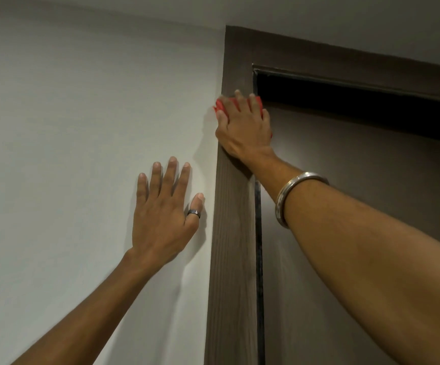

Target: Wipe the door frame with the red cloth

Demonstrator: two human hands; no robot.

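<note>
**Right hand presses a red cloth high on a door frame**

Head view, looking upward: the right hand is raised near the top corner of a dark brown door frame. Its fingers are spread and laid flat, so the grip is a flat press rather than a clenched fist, pinning the red cloth against the upright post of the frame. The cloth is mostly hidden under the palm; bits of red show past the fingertips, between the fingers and at the edge nearest the wall. Just above the grip the frame turns into its horizontal top piece. To the right of the grip lies a dark gap over a brown door. A silver bangle circles the right forearm below the grip.

The left hand is down and to the left of the grip, released and holding nothing, palm flat with fingers spread on the white wall just beside the frame. A dark ring sits on its thumb. A pale ceiling runs above the frame.
</note>
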